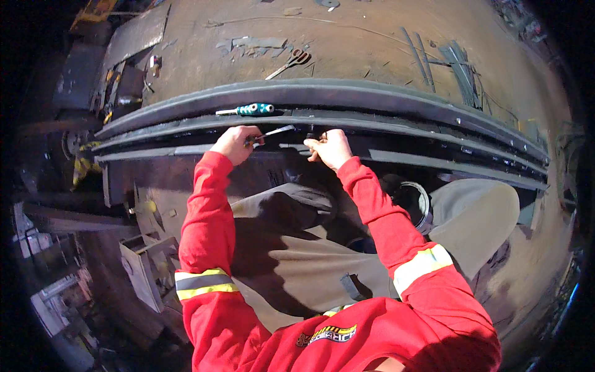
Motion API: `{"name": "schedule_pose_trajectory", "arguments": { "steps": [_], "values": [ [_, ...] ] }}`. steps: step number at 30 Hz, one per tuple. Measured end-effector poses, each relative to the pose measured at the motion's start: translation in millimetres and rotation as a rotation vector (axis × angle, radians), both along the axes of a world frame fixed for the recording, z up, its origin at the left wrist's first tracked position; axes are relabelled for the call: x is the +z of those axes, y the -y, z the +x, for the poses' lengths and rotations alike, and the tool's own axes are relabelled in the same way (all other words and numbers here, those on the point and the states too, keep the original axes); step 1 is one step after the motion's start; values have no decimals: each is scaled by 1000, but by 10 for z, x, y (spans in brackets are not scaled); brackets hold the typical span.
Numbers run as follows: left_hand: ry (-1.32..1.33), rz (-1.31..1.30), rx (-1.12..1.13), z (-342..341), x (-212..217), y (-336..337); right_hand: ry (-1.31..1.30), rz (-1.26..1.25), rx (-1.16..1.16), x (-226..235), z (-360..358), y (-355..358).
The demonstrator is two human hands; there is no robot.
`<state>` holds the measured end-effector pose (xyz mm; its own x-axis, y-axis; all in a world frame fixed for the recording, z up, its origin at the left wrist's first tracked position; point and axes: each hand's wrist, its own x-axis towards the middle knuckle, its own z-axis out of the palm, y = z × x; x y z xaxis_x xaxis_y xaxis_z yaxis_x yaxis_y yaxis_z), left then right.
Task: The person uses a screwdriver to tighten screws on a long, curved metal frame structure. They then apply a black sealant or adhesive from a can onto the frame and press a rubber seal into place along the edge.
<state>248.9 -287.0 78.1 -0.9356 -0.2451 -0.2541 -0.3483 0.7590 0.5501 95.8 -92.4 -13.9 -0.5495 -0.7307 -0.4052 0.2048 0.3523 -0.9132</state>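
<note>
My left hand (234,145) is closed round the handle of a narrow tool with a flat, pale metal blade (279,131). Its tip points right, toward my other hand; whether it is a screwdriver or a scraper I cannot tell. My right hand (333,149) has its fingers pinched at a small dark piece (310,136) over the long metal rails (396,127). What exactly it grips is partly hidden. Just beyond my left hand, a screwdriver with a teal and white handle (254,110) lies along the rails.
Past the rails lie scissors (291,63), scraps of sheet (257,43) and a bundle of thin strips (462,71) on the brown ground. A grey box (144,273) stands at lower left. To my right is a round metal ring (423,204) beside grey cloth (474,214).
</note>
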Motion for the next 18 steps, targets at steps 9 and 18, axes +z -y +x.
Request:
{"name": "schedule_pose_trajectory", "arguments": {
  "steps": [9,18],
  "values": [
    [-23,-259,47,-66,-363,1,42,-20,3,130,-14,-14],
    [-68,-323,27,-62,-440,-57,61,-41,6,146,21,7]
  ]
}}
